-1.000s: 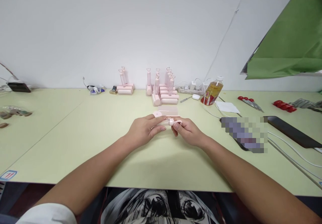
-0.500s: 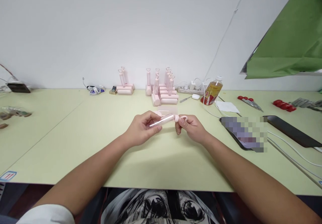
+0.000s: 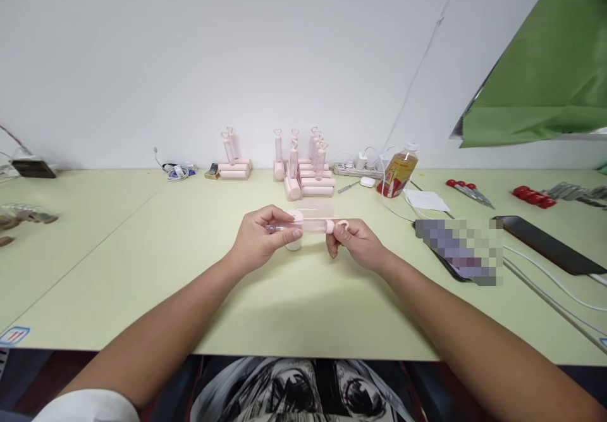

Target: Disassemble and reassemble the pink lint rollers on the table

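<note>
A clear tube with a pink cap [image 3: 313, 226] lies level between my two hands. My left hand [image 3: 260, 235] pinches its left part between thumb and fingers. At the cap end, my right hand [image 3: 356, 240] grips the pink loop [image 3: 342, 224]. Behind the tube lies a pink cylindrical piece [image 3: 315, 208], with a whitish round end [image 3: 294, 245] showing below the tube; my hands and the tube partly hide it. Farther back, several pink tubes with heart-shaped loops [image 3: 321, 159] stand beside pink cylinders [image 3: 317, 191].
To the right are a drink bottle [image 3: 399, 172], a white paper [image 3: 428, 201], a pixelated phone [image 3: 455, 251], a black device [image 3: 550, 245] and red-handled tools [image 3: 535, 198]. A power strip [image 3: 358, 171] and coiled cable [image 3: 178, 172] sit by the wall.
The tube has turned from slanted to nearly level. My left hand has shifted slightly left along it, and more of the whitish round end shows beneath.
</note>
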{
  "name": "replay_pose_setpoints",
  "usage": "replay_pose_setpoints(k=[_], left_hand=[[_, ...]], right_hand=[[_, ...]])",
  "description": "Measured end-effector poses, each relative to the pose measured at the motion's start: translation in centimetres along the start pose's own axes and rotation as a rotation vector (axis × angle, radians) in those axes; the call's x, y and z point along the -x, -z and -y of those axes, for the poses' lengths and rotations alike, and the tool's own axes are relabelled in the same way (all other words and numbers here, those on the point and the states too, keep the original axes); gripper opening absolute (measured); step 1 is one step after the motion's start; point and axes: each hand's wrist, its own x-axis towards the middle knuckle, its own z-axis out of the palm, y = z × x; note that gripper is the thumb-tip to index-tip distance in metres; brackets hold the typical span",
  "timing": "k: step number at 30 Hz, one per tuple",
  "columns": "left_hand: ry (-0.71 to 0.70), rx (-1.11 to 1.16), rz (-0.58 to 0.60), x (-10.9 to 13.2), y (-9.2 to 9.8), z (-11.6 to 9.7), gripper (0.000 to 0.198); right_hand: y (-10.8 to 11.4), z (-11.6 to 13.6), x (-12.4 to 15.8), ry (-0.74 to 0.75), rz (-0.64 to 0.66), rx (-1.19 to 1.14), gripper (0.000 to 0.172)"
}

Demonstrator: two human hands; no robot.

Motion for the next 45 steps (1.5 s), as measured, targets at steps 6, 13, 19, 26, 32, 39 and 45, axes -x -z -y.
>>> replay_pose_setpoints(k=[6, 13, 19, 26, 32, 39, 45], left_hand=[[-0.009, 0.118, -0.077, 0.0, -0.1, 0.8, 0.043], [0.031, 0.296, 0.054, 0.4, -1.2, 1.9, 0.038], [0.126, 0.248, 0.121, 0.6, -1.3, 2.4, 0.037], [0.001, 0.023, 0.202, 1.2, -2.2, 1.7, 0.043], [0.043, 0.149, 0.091, 1.0, -1.7, 1.8, 0.050], [0.075, 0.299, 0.061, 0.8, -1.4, 2.0, 0.038], [0.104, 0.318, 0.146, 0.9, -1.6, 2.0, 0.036]], right_hand=[[-0.6, -0.1, 0.1, -0.008, 0.041, -0.073, 0.053], [-2.1, -1.2, 0.2, -0.002, 0.069, -0.091, 0.055], [-2.3, -0.5, 0.1, 0.111, 0.050, 0.119, 0.050], [-2.6, 0.4, 0.1, 0.249, 0.035, 0.273, 0.046], [-2.5, 0.1, 0.2, 0.215, 0.000, 0.243, 0.047], [-2.3, 0.4, 0.3, 0.226, -0.025, 0.283, 0.050], [-2.3, 0.3, 0.2, 0.253, -0.021, 0.289, 0.046]])
